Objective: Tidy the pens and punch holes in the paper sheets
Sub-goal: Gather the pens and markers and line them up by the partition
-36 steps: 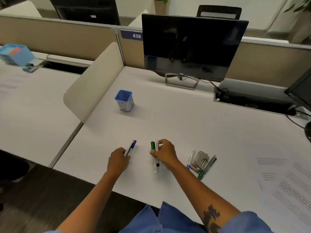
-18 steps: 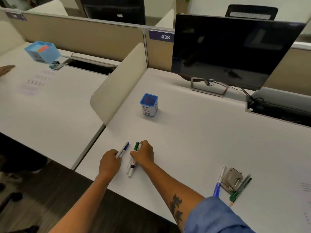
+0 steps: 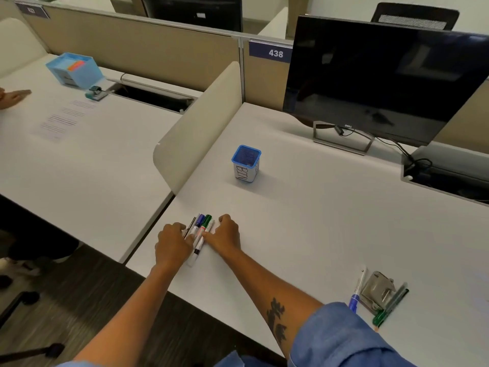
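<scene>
Several pens and markers [image 3: 200, 234], with blue and green caps, lie side by side in a tight bunch near the desk's front left edge. My left hand [image 3: 172, 245] presses against the bunch from the left and my right hand [image 3: 225, 234] from the right, fingers curled onto the pens. A blue mesh pen cup [image 3: 246, 163] stands empty-looking behind them, apart from my hands. At the lower right a metal hole punch [image 3: 378, 291] rests between a blue-capped pen [image 3: 357, 292] and green pens [image 3: 391, 305].
A dark monitor [image 3: 383, 75] stands at the back right with cables beside it. A beige divider [image 3: 195, 128] separates the neighbouring desk, which holds printed sheets [image 3: 63, 117], a blue box [image 3: 74, 70], a small stapler-like tool [image 3: 95, 92] and another person's hand [image 3: 13, 96].
My two hands have come together, pushing the blue marker and the green marker into one bunch. The camera has swung left, so the hole punch now sits far right.
</scene>
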Motion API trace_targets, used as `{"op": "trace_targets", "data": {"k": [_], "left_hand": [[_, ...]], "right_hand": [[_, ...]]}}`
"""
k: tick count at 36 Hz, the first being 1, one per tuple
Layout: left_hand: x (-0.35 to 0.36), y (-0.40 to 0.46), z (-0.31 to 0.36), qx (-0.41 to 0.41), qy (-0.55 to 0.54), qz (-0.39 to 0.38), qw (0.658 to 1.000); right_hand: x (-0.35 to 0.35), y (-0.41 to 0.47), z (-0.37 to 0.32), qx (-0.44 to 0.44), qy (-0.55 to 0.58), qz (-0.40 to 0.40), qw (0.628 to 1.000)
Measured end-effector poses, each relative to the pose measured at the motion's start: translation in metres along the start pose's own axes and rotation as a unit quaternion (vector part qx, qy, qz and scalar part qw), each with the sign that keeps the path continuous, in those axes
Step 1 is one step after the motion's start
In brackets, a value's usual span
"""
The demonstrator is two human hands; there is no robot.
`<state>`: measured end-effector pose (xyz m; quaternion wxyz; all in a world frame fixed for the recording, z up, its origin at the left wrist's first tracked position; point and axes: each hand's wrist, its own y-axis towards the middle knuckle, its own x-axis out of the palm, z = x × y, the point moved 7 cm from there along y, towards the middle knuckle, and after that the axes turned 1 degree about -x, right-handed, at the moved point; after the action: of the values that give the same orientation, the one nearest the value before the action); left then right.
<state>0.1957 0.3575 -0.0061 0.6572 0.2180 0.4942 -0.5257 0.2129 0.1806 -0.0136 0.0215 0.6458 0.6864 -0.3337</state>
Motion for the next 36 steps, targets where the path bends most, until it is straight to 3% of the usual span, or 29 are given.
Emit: {"op": "trace_targets", "data": {"k": [10,14,20,28,36], "left_hand": [[0.001,-0.007,0.008,-0.009,-0.002,0.01,1.0],[0.002,-0.022,0.019,-0.01,-0.027,0.062,0.998],[0.036,-0.078,0.078,0.113,-0.083,0.114,0.984],[0.11,-0.155,0.175,0.236,-0.137,0.011,0.962],[0.175,-0.227,0.253,0.293,-0.126,-0.185,0.929]], "right_hand": [[-0.012,-0.004,0.013,-0.014,0.008,-0.016,1.0],[-0.026,-0.011,0.028,-0.014,0.008,-0.019,1.0],[-0.082,-0.027,0.064,-0.025,-0.019,0.029,0.999],[-0.214,-0.06,0.123,-0.032,-0.024,0.159,0.986],[-0.336,-0.11,0.194,0.017,-0.017,0.292,0.956]]}}
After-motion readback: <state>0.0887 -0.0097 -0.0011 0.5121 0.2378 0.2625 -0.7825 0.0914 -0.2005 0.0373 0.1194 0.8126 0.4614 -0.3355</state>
